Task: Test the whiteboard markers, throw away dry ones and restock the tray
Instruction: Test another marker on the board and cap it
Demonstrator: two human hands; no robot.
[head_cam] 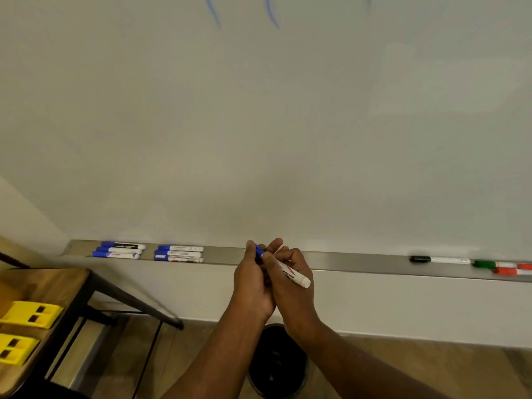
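A black waste bin was seen on the floor directly beneath the forearms, its contents too dark to make out. At the lower left, two yellow blocks lay on a wooden surface.

Above the bin, both hands were held close together in front of the tray. A white-barrelled blue marker was gripped in the right hand, fingers curled round its barrel. The marker's long axis ran diagonally, the flat white tail pointing down and right, the capped end pointing up and left. That end was met by the left hand, whose fingers were closed round the blue cap. Whether the cap was fully seated or partly pulled could not be told, since the join was hidden by the fingers. The coming move was judged to turn on this line: cap and barrel shared one axis, so any pull or push would have to follow it.

Beyond the hands, the grey tray ran along the bottom of the whiteboard. Two clusters of blue markers lay on it to the left; a black marker, a green marker and red markers, cut off by the frame edge, lay well apart to the right. Faint blue strokes showed at the board's top edge.
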